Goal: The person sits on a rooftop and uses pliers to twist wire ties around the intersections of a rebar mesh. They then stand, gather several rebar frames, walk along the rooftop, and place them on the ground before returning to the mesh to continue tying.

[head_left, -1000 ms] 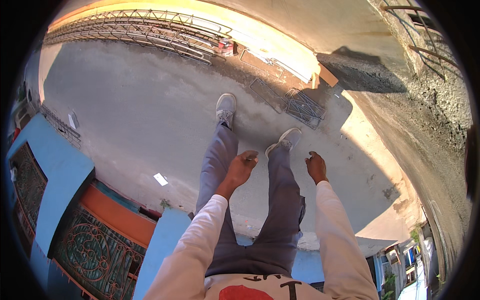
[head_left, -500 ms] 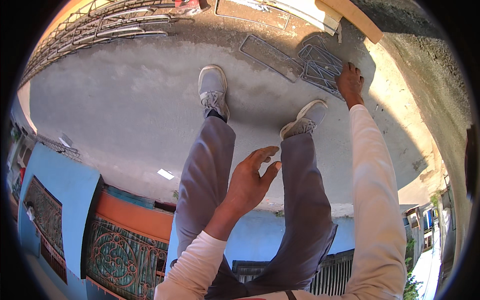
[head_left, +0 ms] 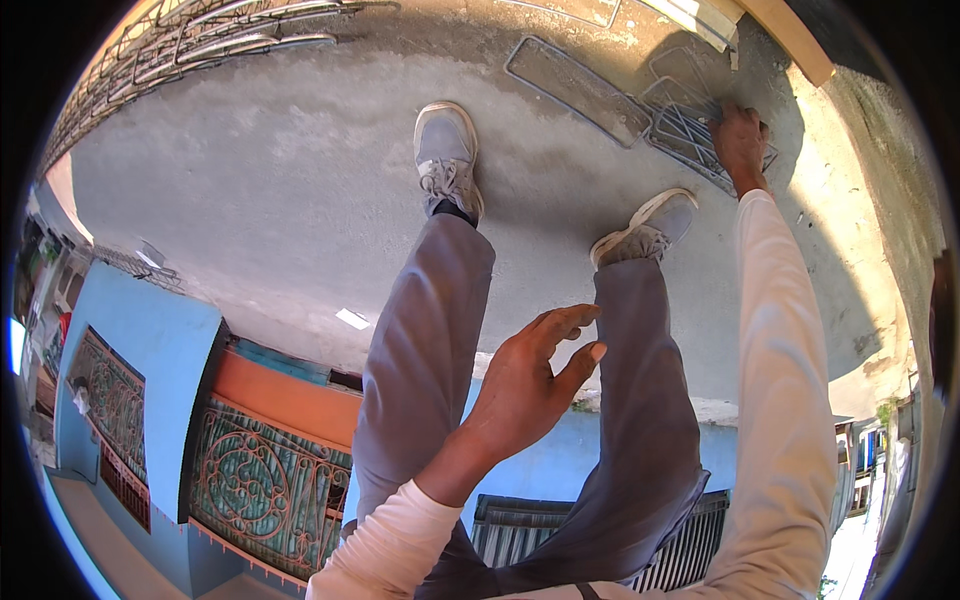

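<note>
My right hand (head_left: 740,145) reaches far out to the right, its fingers curled down onto a small pile of rebar stirrups (head_left: 690,135), rectangles of bent grey steel rod. Its fingertips are partly hidden, but they appear closed on the rods at the pile's right side. One separate rebar stirrup (head_left: 575,88) lies flat on the ground, its end against the pile's left edge. In front of my knees, my left hand (head_left: 525,385) hovers open, with thumb and fingers apart and nothing in it.
Long reinforcement cages (head_left: 200,50) are stacked at the far left. A wooden board (head_left: 790,40) lies at the far right, near a rough wall (head_left: 890,150). My shoes (head_left: 445,150) stand on the concrete (head_left: 270,190) just short of the pile. A blue building (head_left: 150,330) is at the lower left.
The whole view has shifted, so the stirrups and both hands appear farther right. My right hand stays on the pile, its fingers curled lower among the rods; my left hand remains open.
</note>
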`<state>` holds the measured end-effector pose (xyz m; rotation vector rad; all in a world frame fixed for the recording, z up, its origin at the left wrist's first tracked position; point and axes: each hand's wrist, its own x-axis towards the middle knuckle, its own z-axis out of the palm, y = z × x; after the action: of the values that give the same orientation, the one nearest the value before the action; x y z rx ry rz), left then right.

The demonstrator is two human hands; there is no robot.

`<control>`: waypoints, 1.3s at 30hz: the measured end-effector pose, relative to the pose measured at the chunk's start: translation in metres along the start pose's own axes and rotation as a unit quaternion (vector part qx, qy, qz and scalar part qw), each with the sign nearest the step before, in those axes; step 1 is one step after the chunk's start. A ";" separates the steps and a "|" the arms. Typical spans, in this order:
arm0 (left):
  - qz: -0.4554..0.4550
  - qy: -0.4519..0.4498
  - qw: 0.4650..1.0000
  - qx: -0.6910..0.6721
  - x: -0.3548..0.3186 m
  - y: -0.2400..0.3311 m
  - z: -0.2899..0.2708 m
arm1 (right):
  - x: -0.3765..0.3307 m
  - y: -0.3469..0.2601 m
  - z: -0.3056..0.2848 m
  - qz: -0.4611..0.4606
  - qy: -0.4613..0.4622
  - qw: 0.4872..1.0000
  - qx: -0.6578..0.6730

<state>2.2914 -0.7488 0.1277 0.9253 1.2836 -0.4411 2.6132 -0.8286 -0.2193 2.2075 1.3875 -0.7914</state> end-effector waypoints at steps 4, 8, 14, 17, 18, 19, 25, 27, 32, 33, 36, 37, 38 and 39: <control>-0.018 -0.005 1.000 -0.008 0.005 -0.004 0.006 | -0.020 0.006 0.003 -0.050 -0.004 0.995 0.090; -0.037 -0.003 0.999 -0.026 0.004 -0.003 0.007 | -0.032 -0.016 -0.019 -0.010 -0.103 0.984 0.143; -0.038 -0.011 0.998 -0.047 0.005 -0.006 0.011 | -0.006 -0.006 0.022 0.036 0.038 0.983 0.176; -0.051 -0.018 0.997 -0.053 0.008 0.001 0.009 | 0.023 0.001 0.037 0.120 0.039 0.983 0.132; -0.055 -0.017 0.997 -0.059 0.007 0.001 0.008 | 0.032 0.001 0.037 0.126 0.013 0.984 0.129; -0.059 -0.018 0.996 -0.066 0.006 0.001 0.008 | 0.035 0.001 0.031 0.132 -0.013 0.983 0.123; -0.041 -0.017 0.997 -0.070 0.006 -0.001 0.007 | 0.023 -0.002 0.004 0.097 -0.057 0.978 0.177; -0.027 -0.011 0.997 -0.072 0.009 -0.006 0.009 | 0.007 0.000 0.005 0.054 -0.052 0.978 0.192; -0.042 -0.001 0.995 -0.095 0.011 -0.013 0.013 | -0.078 -0.055 -0.076 -0.052 -0.133 0.942 0.304; -0.036 0.006 0.993 -0.108 0.012 -0.017 0.015 | -0.096 -0.067 -0.099 -0.023 -0.189 0.915 0.357; -0.034 0.036 0.983 -0.178 0.012 -0.025 0.016 | -0.159 -0.107 -0.149 -0.019 -0.205 0.919 0.336; -0.034 0.049 0.978 -0.201 0.015 -0.026 0.014 | -0.180 -0.121 -0.161 -0.016 -0.208 0.904 0.374; -0.032 0.049 0.972 -0.229 0.018 -0.025 0.012 | -0.200 -0.129 -0.166 -0.039 -0.211 0.881 0.421; -0.030 0.049 0.965 -0.256 0.020 -0.024 0.011 | -0.219 -0.138 -0.168 -0.063 -0.214 0.855 0.468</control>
<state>2.2860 -0.7671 0.1007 0.4760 1.4283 -0.0957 2.4543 -0.8151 0.0448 2.3002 1.0077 -2.2211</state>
